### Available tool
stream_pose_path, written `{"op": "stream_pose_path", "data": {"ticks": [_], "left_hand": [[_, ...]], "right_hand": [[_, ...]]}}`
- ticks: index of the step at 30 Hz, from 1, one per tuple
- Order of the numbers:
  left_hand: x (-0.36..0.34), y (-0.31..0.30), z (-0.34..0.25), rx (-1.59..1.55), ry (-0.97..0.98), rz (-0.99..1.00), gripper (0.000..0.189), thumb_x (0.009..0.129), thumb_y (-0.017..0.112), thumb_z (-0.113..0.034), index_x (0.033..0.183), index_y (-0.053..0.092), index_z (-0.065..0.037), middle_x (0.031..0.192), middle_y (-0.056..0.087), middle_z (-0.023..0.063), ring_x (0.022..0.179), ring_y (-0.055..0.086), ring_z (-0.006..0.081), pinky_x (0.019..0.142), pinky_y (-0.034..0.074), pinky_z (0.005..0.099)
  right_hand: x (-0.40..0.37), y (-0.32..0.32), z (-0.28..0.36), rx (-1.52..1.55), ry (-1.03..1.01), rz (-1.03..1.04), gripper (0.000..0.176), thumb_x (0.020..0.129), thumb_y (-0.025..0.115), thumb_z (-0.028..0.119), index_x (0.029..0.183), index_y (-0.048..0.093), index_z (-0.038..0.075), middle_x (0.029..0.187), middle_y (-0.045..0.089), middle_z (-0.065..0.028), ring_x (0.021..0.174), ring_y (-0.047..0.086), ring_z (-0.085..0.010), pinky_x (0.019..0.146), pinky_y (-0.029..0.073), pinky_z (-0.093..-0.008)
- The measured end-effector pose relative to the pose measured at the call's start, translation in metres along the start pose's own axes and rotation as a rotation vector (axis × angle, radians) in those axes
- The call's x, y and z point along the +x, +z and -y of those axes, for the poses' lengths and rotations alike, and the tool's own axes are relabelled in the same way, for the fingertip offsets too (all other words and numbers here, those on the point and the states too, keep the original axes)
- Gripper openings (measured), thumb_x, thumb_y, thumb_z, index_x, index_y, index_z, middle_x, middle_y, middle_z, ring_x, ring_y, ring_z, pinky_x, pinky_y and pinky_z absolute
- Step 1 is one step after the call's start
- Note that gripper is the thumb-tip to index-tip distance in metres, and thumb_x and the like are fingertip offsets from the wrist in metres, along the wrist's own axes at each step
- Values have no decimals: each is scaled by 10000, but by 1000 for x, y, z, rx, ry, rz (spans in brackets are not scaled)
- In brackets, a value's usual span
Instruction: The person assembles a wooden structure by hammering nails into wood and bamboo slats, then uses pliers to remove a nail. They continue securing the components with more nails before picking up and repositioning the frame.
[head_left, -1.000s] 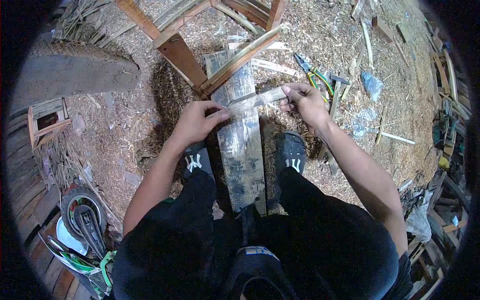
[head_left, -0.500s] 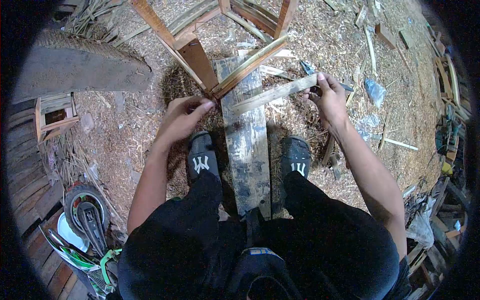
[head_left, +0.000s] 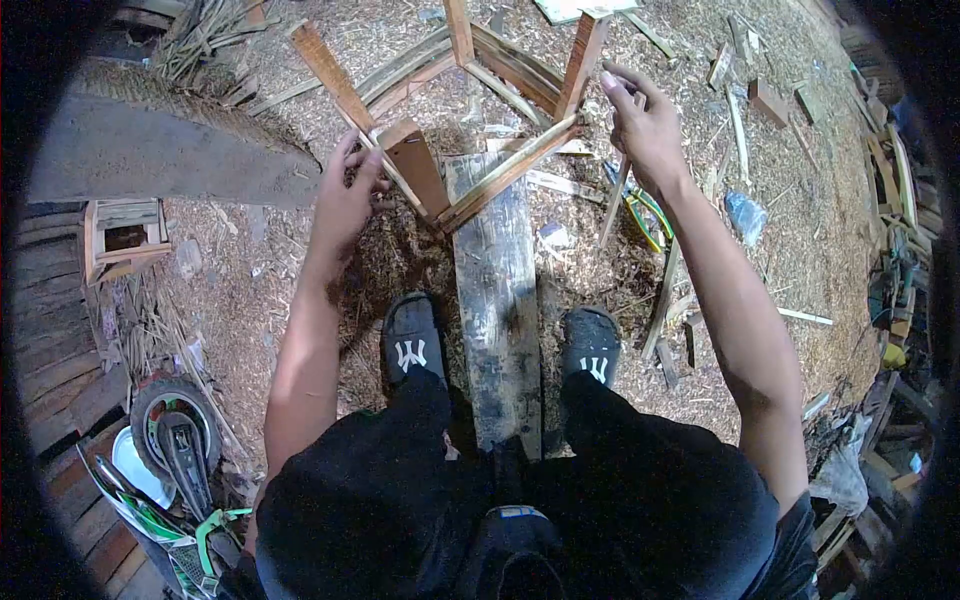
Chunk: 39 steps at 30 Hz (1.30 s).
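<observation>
In right hand, thin pale wood strip, near-upright

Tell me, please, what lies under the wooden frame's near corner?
The grey plank supports the wooden frame, with wood shavings around. Ground beneath the plank is covered.

Wood shavings and sawdust are covering the floor all over, and soft, even light is falling on them. A big weathered log is lying at the left, with a small wooden crate sitting just beside it. Dark floorboards are running along the lower left, where a wheel is resting. Wood offcuts are lying scattered at the right, near a crumpled plastic bag
</observation>
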<state>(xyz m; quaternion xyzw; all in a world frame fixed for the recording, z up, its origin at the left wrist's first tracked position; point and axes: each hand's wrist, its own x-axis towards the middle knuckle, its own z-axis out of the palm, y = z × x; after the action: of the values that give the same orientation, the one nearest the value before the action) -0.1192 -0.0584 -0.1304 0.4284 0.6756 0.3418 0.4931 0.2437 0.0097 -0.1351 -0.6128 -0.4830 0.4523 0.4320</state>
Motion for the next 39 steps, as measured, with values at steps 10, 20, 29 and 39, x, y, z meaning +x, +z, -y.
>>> {"op": "stream_pose_path", "data": {"ticks": [10,20,29,39], "left_hand": [[35,23,64,-98,192,-71,868,969,671,-199,1623,107,-111,1503,421,201,1288,517,308,1018,469,392],[-10,25,-3,-421,25,-10,515,981,632,-185,1453,446,-95,1169,609,42,1003,596,149,820,497,309],[-22,20,-40,-335,-121,197,453,1081,376,-333,1401,515,-44,1288,637,146,1134,661,201,945,572,353],[-48,-9,-81,-231,49,241,641,1053,296,-499,1478,383,-29,1362,562,204,1234,591,258,1007,529,368]], "right_hand": [[17,3,10,-163,-124,176,447,913,760,368,1240,724,66,1113,744,-113,1056,656,-177,1002,478,-338],[-12,0,50,-102,-257,69,356,865,808,336,994,775,6,828,690,-23,784,597,-98,727,474,-260],[-20,-13,89,-100,-238,-32,333,955,730,301,764,627,48,565,537,-1,408,474,-92,368,360,-268],[-52,-27,163,-21,-250,63,368,966,709,331,774,625,28,562,555,-18,422,500,-94,388,353,-269]]}}
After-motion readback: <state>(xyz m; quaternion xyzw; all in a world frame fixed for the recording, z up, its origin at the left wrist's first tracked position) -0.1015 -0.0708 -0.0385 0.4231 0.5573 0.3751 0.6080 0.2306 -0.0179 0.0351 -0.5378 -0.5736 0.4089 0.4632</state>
